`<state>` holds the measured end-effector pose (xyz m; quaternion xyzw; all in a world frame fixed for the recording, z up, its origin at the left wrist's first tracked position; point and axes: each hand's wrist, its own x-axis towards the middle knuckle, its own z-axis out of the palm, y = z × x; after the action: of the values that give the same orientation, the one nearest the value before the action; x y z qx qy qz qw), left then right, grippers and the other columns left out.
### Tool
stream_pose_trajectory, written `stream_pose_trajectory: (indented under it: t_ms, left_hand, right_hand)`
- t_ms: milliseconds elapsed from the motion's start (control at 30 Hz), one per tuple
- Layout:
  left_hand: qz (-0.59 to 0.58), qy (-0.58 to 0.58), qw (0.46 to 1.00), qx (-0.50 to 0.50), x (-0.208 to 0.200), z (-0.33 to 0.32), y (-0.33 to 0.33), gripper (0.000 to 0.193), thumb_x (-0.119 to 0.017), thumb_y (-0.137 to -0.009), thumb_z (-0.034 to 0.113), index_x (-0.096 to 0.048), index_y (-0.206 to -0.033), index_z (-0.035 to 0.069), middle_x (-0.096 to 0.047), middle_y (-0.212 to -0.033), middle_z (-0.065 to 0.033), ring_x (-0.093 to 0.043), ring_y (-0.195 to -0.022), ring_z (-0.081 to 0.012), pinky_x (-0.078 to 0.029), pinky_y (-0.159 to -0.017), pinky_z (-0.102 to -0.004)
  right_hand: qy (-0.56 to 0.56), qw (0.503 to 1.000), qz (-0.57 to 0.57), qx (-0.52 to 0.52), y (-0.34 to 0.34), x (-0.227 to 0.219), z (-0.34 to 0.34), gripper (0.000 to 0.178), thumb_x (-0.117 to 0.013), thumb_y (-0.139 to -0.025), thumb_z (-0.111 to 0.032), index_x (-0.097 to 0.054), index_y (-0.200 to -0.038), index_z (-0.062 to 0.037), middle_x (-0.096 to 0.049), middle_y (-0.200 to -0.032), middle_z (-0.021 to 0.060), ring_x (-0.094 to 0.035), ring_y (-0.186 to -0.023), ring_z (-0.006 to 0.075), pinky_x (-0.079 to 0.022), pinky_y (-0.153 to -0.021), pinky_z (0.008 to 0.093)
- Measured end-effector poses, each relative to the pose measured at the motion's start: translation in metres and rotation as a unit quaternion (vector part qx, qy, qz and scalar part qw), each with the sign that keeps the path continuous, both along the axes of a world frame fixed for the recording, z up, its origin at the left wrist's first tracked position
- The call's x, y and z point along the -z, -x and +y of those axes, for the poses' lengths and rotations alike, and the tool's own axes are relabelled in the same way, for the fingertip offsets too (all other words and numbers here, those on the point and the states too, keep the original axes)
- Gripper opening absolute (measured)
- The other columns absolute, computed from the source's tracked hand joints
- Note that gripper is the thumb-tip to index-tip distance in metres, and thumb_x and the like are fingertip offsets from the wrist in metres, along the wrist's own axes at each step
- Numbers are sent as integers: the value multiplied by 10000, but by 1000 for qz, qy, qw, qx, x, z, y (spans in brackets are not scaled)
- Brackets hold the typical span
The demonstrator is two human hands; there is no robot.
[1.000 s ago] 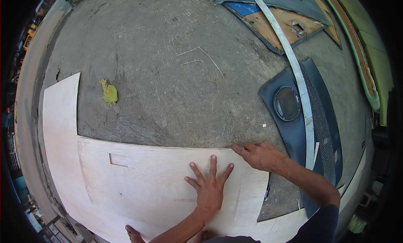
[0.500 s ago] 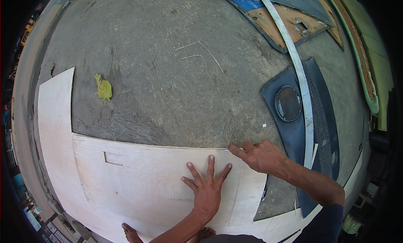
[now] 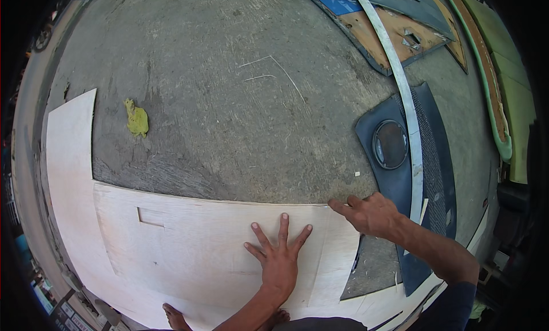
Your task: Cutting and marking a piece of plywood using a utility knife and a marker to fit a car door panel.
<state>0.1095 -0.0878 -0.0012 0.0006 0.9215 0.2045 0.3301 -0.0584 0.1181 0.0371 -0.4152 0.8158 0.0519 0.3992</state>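
A pale thin plywood sheet (image 3: 194, 239) lies flat on the concrete in front of me, with a small rectangular outline near its left part. My left hand (image 3: 279, 262) presses on its face, palm down, fingers spread. At the sheet's far edge, right of the left hand, my right hand (image 3: 369, 215) is closed with its index finger pointing left along the edge. A short thin shiny tip, looking like a small blade, pokes out at that fingertip; the rest of it is hidden in the fingers.
Right of the sheet lies a dark blue panel with a round speaker (image 3: 390, 144), crossed by a long curved metal strip (image 3: 404, 96). Beyond are more trim panels (image 3: 380, 36) and green padded pieces (image 3: 510, 79). A yellow-green crumpled scrap (image 3: 137, 119) and thin slivers lie on the concrete.
My right hand has slid to the right along the sheet's far edge, away from the left hand. The left hand stays spread on the same part of the sheet.
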Motion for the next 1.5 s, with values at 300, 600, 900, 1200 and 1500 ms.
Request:
stream_pose_trajectory:
  t_ms: [300, 600, 900, 1200, 1500]
  left_hand:
    - [4, 8, 1000, -2, 0, 2, -1, 886, -531, -892, -73, -354, -1561, 481, -8, -1714, -124, 64, -1419, -725, -146, -967, -940]
    - [5, 21, 1000, 5, 2, 1, -3, 881, -549, -892, -57, -353, -1561, 480, -6, -1715, -125, 59, -1420, -727, -160, -968, -937]
    - [4, 40, 999, 16, 1, -2, -4, 860, -547, -917, -20, -316, -1577, 480, 11, -1716, -140, 59, -1408, -741, -160, -959, -941]
    - [-3, 42, 999, 28, 0, 0, -1, 841, -540, -948, 38, -248, -1599, 483, 17, -1724, -103, 48, -1417, -728, -161, -953, -945]
    - [-2, 14, 1000, 10, -1, -1, -1, 834, -524, -929, -20, -324, -1579, 462, 5, -1714, -137, 49, -1410, -738, -146, -959, -944]
  right_hand:
    - [-25, 999, 17, 27, -3, -11, 33, 570, -593, -956, -83, -474, -1502, -194, -692, -1082, 190, -751, -718, 279, -606, -589, 392]
    - [-28, 996, 70, 39, -8, -22, 71, 505, -599, -953, -76, -558, -1444, -185, -707, -949, 147, -710, -620, 228, -557, -511, 377]
    - [65, 989, 109, 77, -35, -31, 29, 527, -647, -893, -100, -590, -1409, -190, -697, -901, 127, -708, -591, 227, -530, -426, 354]
    - [104, 989, 85, 69, -28, 9, -19, 527, -602, -919, -112, -530, -1435, -191, -692, -907, 152, -731, -628, 299, -573, -472, 405]
    - [93, 991, 69, 70, -22, 11, -25, 528, -580, -942, -125, -508, -1459, -199, -707, -964, 182, -737, -648, 324, -595, -521, 421]
